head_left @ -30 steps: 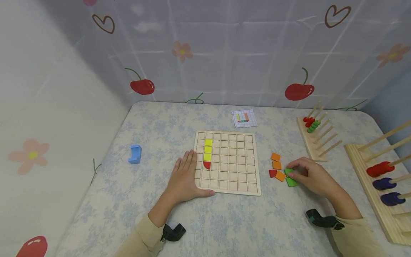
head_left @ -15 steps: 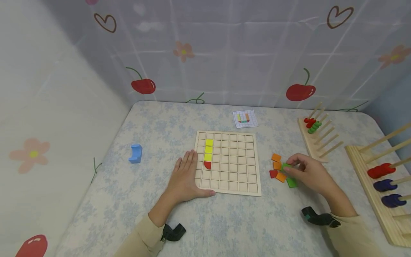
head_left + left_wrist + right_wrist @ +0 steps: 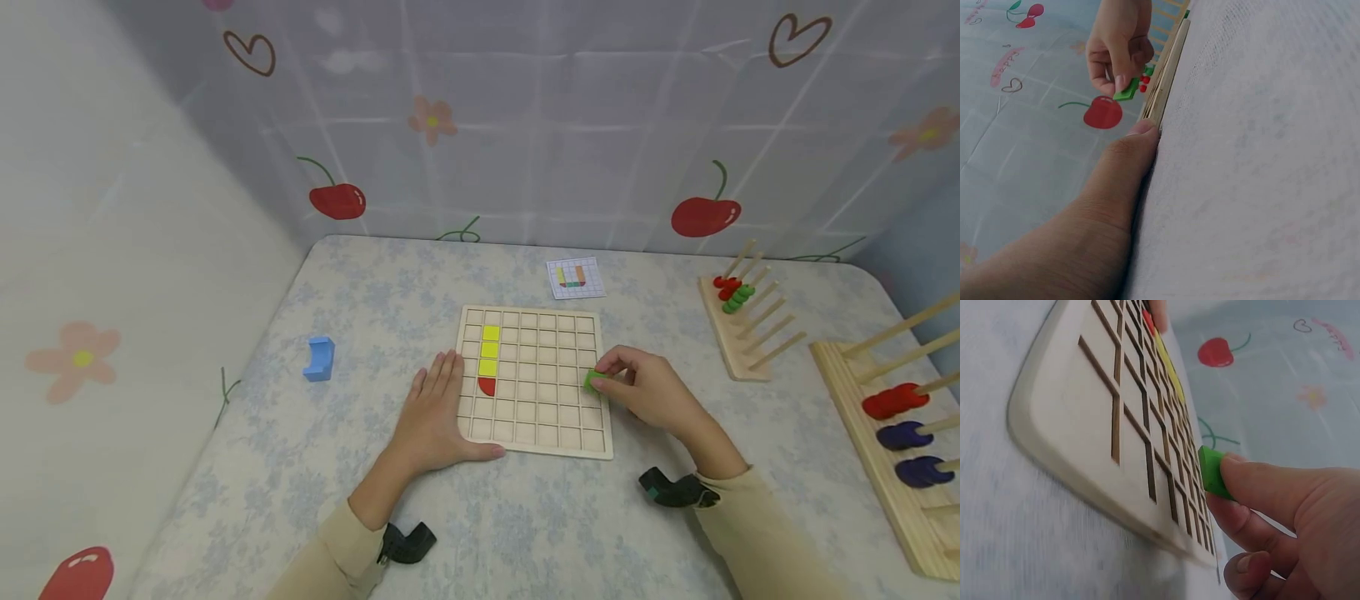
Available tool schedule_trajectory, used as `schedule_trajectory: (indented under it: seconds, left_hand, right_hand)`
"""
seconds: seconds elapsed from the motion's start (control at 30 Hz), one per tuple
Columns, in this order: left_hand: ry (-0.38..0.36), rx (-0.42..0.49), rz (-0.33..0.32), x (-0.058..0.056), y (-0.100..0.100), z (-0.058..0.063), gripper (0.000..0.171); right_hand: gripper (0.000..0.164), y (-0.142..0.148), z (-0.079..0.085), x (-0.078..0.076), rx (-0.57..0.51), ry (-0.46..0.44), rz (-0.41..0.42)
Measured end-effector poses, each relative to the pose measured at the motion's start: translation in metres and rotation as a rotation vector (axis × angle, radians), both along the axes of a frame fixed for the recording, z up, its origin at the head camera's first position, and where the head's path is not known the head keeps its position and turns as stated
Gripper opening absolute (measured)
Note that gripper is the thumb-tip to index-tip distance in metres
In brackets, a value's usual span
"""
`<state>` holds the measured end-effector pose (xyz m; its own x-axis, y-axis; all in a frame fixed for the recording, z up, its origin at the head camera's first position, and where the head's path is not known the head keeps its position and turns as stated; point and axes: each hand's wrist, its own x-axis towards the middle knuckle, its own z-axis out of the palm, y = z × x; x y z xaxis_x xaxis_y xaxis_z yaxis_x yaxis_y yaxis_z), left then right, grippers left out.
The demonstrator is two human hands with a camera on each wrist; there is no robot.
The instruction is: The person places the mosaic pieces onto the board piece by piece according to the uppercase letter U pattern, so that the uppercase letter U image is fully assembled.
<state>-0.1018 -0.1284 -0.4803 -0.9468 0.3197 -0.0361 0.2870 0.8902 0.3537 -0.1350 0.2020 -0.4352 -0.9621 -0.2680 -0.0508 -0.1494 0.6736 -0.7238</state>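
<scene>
My right hand (image 3: pixel 652 392) pinches a green square tile (image 3: pixel 592 380) between thumb and fingertips. The right wrist view shows the green tile (image 3: pixel 1212 472) held just above the right part of the wooden grid board (image 3: pixel 537 413). My left hand (image 3: pixel 427 417) lies with fingers straight along the board's left edge, its thumb (image 3: pixel 1138 137) against the near edge. A column of yellow square tiles (image 3: pixel 490 350) sits in the board's cells, with a red quarter-round tile (image 3: pixel 487 386) directly below. The loose tiles right of the board are hidden behind my right hand.
A card with a printed grid pattern (image 3: pixel 575 277) lies behind the board. A blue holder (image 3: pixel 319 359) stands at the left. To the right are a small pegged rack (image 3: pixel 731 333) with red and green beads and a larger pegged rack (image 3: pixel 862 433).
My right hand has picked up a green tile from the loose pile and carried it left, over the board's right side. My left hand has stayed in place.
</scene>
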Motion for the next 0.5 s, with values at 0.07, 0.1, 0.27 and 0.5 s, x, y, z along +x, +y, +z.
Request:
schedule_trajectory:
  seconds: [0.07,0.1,0.27,0.5]
  left_hand:
    - [-0.008,-0.007,0.001,0.000,0.000,0.000,0.144]
    - [-0.013,-0.010,0.001,0.000,-0.001,0.000,0.144]
    - [-0.024,-0.008,0.004,-0.001,-0.001,0.000,0.144]
    - [-0.006,-0.004,0.003,-0.001,-0.001,-0.001,0.145]
  right_hand:
    - [0.012,-0.012,0.001,-0.002,-0.026,0.001,0.022]
    - [0.012,-0.018,0.001,-0.003,-0.034,0.004,0.031]
    - [0.012,-0.044,0.000,-0.007,-0.054,-0.010,0.062]
    - [0.012,-0.075,-0.003,-0.011,-0.065,-0.045,0.084]
